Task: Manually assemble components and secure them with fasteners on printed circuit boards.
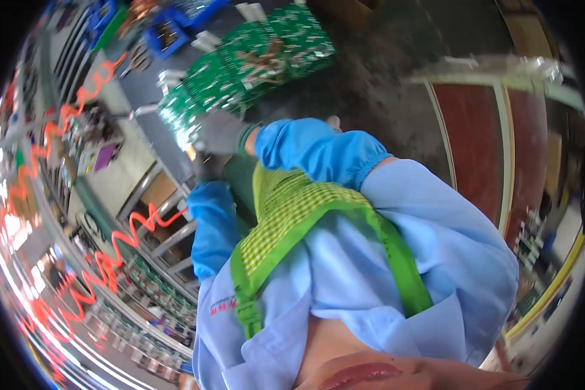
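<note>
Several green circuit boards (211, 75) lie joined or side by side across the dark worktop, with white parts standing along their far edge and a brownish bundle on top. My right hand (222, 133), in a grey glove with a blue sleeve, is at the boards' near left end. It appears to touch that end, but its fingers are blurred. Just below it is my left hand (208, 168), in a dark glove close to the worktop's edge. Its fingers are blurred and partly hidden, so I cannot make out anything in them. A bright glare covers the board corner beside both hands.
Blue bins (166, 36) with small parts stand at the far left, near a pair of scissors (136, 62). Orange coiled cords (88, 94) hang on the left, before racks of boards (153, 283). Dark red panels (471, 143) stand at the right.
</note>
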{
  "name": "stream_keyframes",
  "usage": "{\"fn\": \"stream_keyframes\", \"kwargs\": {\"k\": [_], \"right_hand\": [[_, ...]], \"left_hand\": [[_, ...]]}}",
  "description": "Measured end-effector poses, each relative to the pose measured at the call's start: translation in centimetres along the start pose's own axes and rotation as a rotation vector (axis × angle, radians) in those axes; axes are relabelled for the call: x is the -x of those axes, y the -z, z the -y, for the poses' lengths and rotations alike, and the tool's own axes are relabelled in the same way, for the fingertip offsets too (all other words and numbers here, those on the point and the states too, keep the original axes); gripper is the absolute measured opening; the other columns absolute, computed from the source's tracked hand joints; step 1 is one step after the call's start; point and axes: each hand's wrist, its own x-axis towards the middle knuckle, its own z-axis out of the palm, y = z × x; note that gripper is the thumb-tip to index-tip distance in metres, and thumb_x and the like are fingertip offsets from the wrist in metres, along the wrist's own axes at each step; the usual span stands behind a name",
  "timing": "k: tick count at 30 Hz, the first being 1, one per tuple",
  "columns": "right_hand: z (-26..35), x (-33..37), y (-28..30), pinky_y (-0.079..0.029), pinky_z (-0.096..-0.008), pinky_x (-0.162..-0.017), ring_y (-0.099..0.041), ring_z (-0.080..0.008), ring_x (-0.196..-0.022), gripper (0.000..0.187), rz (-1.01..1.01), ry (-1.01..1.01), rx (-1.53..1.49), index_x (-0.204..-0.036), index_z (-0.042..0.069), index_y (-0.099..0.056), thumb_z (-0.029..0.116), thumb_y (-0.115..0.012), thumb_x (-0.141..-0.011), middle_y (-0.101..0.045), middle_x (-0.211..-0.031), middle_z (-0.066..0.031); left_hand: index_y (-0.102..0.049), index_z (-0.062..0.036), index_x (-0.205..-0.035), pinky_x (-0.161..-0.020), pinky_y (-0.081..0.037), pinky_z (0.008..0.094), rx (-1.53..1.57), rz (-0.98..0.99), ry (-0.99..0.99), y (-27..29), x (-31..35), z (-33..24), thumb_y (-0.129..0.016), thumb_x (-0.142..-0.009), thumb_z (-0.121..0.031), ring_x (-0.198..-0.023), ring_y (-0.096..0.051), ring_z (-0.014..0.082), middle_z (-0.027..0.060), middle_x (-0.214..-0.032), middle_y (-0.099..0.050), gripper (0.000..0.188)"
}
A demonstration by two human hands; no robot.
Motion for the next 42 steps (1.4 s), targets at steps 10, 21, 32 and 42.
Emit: {"fn": "stream_keyframes", "kwargs": {"k": [10, 21, 32, 42], "right_hand": [[-14.8, 26.8, -5.9, -0.046, -0.0429, -0.073, -0.058, -0.0328, -0.081, 0.032, 0.171, -0.558, -0.335, -0.079, 0.006, -0.065, 0.037, -0.057, -0.078, -0.061, -0.085, -0.0145], [-30.2, 44.1, -21.0, -0.046, -0.0392, -0.085, -0.06, -0.0316, -0.097, 0.041, -0.254, -1.725, -0.532, -0.103, 0.005, -0.063, 0.038, -0.054, -0.081, -0.063, -0.099, -0.0191], [-44.8, 32.1, -40.0, -0.041, -0.0373, -0.094, -0.053, -0.0326, -0.11, 0.06, -0.147, -1.482, -1.0, -0.127, 0.011, -0.047, 0.04, -0.057, -0.076, -0.056, -0.118, -0.0198], [-52.1, 24.9, -51.5, -0.027, -0.0355, -0.106, -0.031, -0.0284, -0.13, 0.064, 0.147, -1.336, -0.895, -0.134, 0.011, -0.039, 0.04, -0.056, -0.079, -0.032, -0.141, -0.0149]], "left_hand": [[-0.048, -0.0003, -0.118, -0.056, -0.045, 0.0239, -0.173, 0.21, 0.615, 0.2, 8.9, 6.0, -0.05, -0.089, -0.02, -0.067, -0.053, 0.0152, 0.0065, -0.088, -0.055, 0.035], [-0.052, -0.0039, -0.112, -0.05, -0.039, 0.0188, -1.37, 0.594, 0.108, -17.2, 3.8, 6.7, -0.042, -0.092, -0.016, -0.051, -0.038, 0.0046, -0.0001, -0.065, -0.047, 0.026], [-0.046, 0.0001, -0.108, -0.061, -0.04, 0.0256, -1.559, 0.231, -0.294, -14.7, -2.5, 11.6, -0.045, -0.091, -0.024, -0.066, -0.046, 0.0121, 0.0052, -0.074, -0.048, 0.03], [-0.046, -0.0082, -0.094, -0.038, -0.022, 0.0204, -1.613, 0.233, -0.467, -15.6, -1.6, 11.7, -0.035, -0.092, -0.027, -0.041, -0.028, 0.0055, -0.0034, -0.05, -0.031, 0.022]]}}
